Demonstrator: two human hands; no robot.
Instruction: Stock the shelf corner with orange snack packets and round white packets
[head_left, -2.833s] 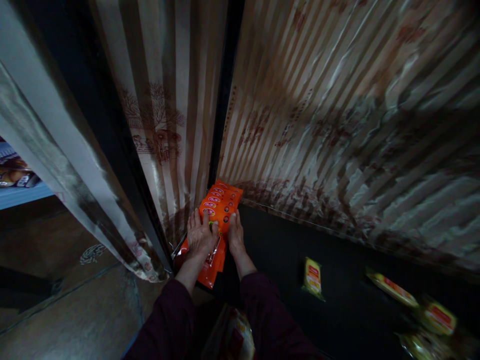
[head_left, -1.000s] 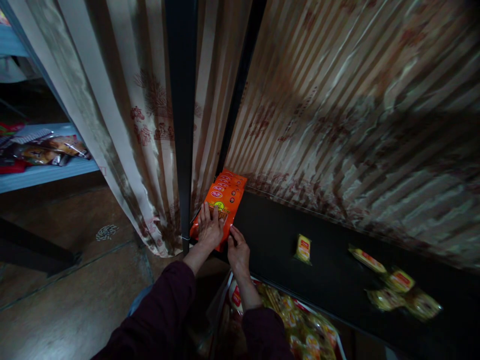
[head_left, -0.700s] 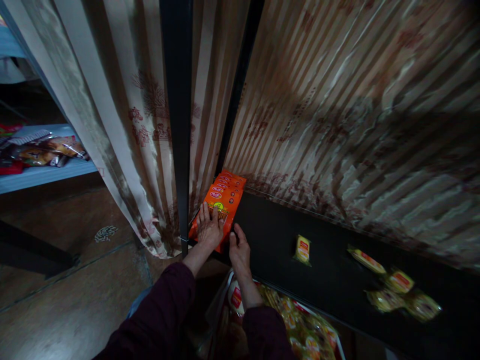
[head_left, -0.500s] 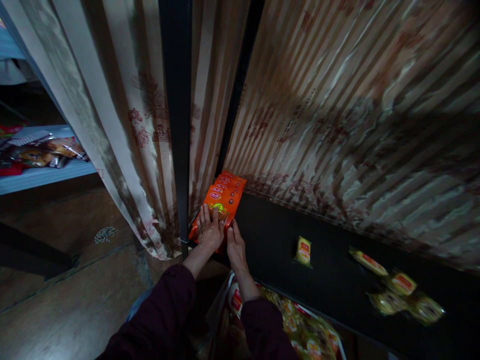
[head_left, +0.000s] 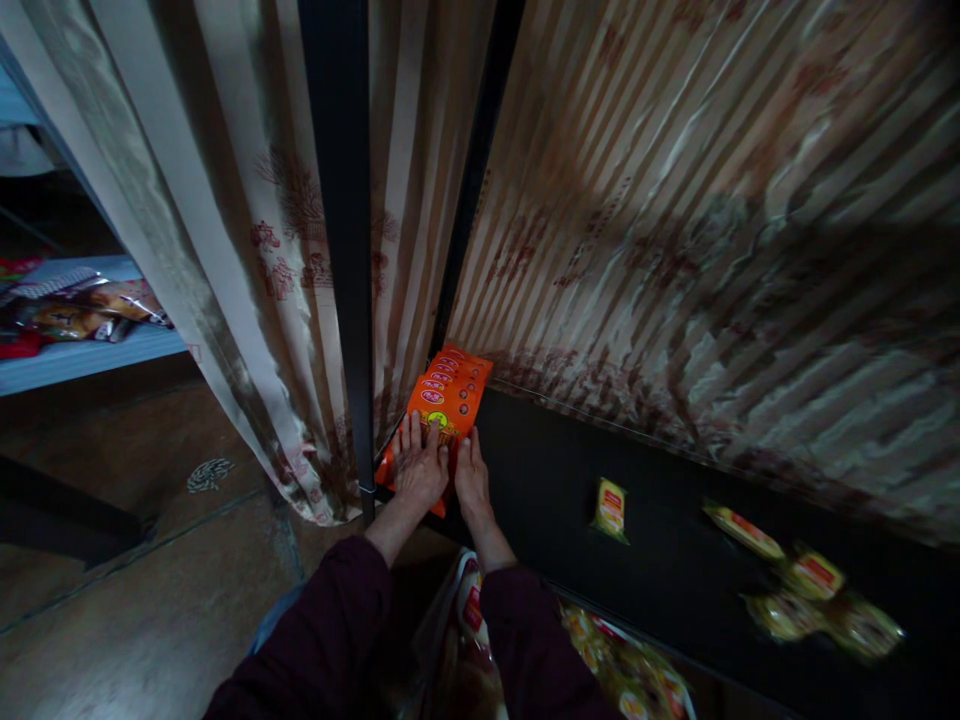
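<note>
A row of orange snack packets point(head_left: 448, 388) stands in the left corner of a black shelf point(head_left: 675, 560), against a striped curtain. My left hand point(head_left: 419, 465) lies flat on the front packet with its fingers spread. My right hand point(head_left: 471, 478) presses along the packet's right edge, fingers straight and together. Both sleeves are dark maroon.
A black upright post point(head_left: 341, 230) rises just left of the packets. Small yellow packets point(head_left: 611, 507) and a loose cluster point(head_left: 814, 590) lie further right on the shelf. A box of yellow and red packets point(head_left: 622, 670) sits below the shelf edge. A pale blue shelf point(head_left: 75, 330) with snacks is far left.
My right hand has moved up from the shelf's front edge to the orange packet's right side. The left hand has stayed on the front packet. The view has shifted slightly.
</note>
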